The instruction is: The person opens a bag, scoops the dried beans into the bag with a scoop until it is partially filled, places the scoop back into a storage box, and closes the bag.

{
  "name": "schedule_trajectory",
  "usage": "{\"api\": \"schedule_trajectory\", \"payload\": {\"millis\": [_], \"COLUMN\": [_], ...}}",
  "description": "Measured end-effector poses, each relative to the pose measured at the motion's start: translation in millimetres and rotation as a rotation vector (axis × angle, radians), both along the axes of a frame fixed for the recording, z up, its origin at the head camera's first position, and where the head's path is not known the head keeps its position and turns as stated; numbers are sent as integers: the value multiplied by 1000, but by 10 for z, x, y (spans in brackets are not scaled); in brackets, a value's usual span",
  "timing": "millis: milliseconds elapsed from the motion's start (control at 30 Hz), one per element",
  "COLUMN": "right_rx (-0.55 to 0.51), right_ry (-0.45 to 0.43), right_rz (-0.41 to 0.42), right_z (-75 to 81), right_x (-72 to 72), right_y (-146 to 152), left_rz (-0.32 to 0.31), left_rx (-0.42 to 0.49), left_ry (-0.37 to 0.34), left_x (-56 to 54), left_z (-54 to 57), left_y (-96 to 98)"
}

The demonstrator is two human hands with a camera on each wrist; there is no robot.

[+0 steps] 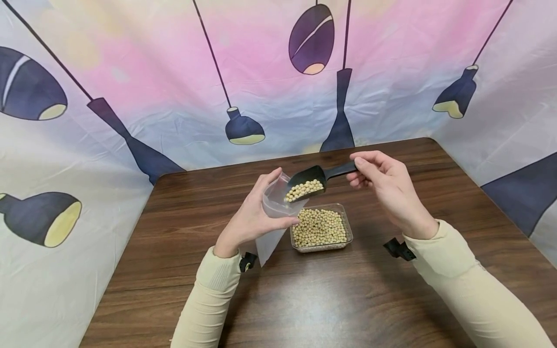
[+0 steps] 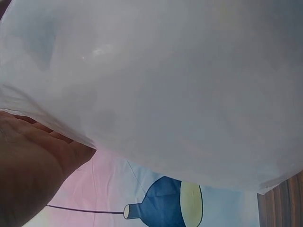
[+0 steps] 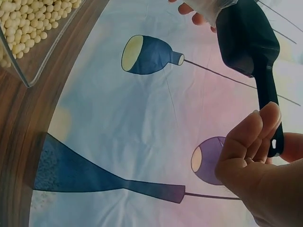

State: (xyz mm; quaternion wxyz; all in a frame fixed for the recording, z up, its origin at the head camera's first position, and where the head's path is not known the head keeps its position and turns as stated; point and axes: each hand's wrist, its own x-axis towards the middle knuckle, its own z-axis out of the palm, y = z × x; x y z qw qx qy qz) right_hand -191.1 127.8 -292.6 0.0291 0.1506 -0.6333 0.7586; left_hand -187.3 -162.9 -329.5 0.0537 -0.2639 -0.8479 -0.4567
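My left hand [image 1: 254, 215] grips a frosted plastic bag [image 1: 278, 200] with its mouth held wide, thumb on the near side and fingers on the far side. In the left wrist view the pale bag [image 2: 180, 94] fills most of the picture. Between thumb and fingers, my right hand [image 1: 387, 186] holds the handle of a black scoop [image 1: 339, 170]. The scoop's front edge lies at the bag's mouth, tilted down to the left, with round yellow soybeans [image 1: 306, 189] in it. In the right wrist view the scoop's underside [image 3: 251, 42] shows.
A clear plastic box [image 1: 322, 249] full of soybeans stands on the dark wooden table [image 1: 183, 241], just below the scoop and bag. Behind the table hangs a cloth [image 1: 169, 96] printed with lamps.
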Motion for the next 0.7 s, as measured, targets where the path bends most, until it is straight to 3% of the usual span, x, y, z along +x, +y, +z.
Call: {"api": "schedule_trajectory", "payload": {"millis": [267, 533, 700], "right_rx": [89, 89, 154], "right_ry": [35, 64, 150], "right_rz": [-56, -75, -167], "right_z": [55, 99, 131], "right_x": [18, 28, 66], "right_y": [-8, -12, -17], "left_rz": [-6, 1, 13], "left_rx": [5, -14, -21], "left_ry": [0, 19, 23], "left_x": [-10, -7, -12], "left_z": [-13, -11, -17], "left_y": [-7, -14, -18]}}
